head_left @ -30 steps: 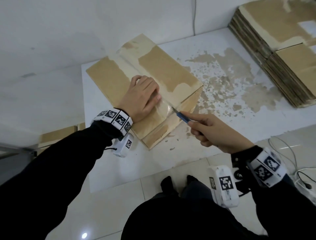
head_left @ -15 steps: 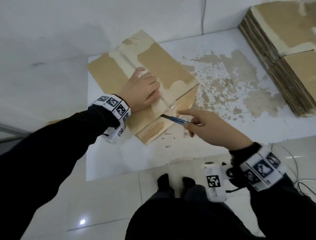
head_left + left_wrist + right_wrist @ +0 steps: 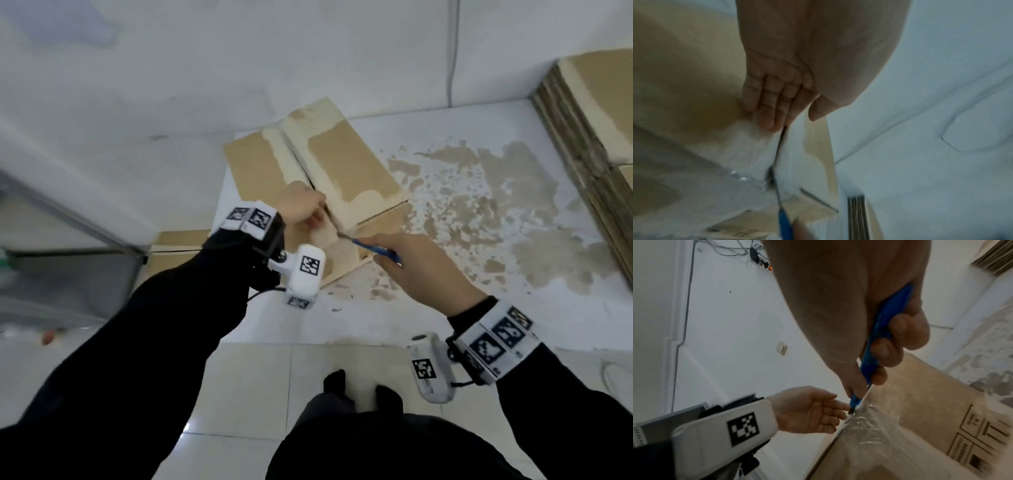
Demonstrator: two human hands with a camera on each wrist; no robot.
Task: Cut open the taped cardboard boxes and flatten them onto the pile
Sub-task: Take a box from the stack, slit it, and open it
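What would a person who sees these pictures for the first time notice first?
First the brown taped cardboard box on the white table, its top seam already split. The right hand grips a blue-handled utility knife with its blade at the box's near edge, where clear tape wrinkles; the left hand, fingers straight, rests beside the seam. A tall pile of flattened cardboard lies at the right.

A: What lies on the desk [image 3: 445, 308]?
B: 1 brown cardboard box [image 3: 346, 168], its 2 top flaps parted along the centre seam, clear tape [image 3: 865, 421] wrinkled at the near edge.
A: And at right?
B: A pile of flattened boxes [image 3: 589, 113]. A blue knife [image 3: 373, 250] meets the seam.
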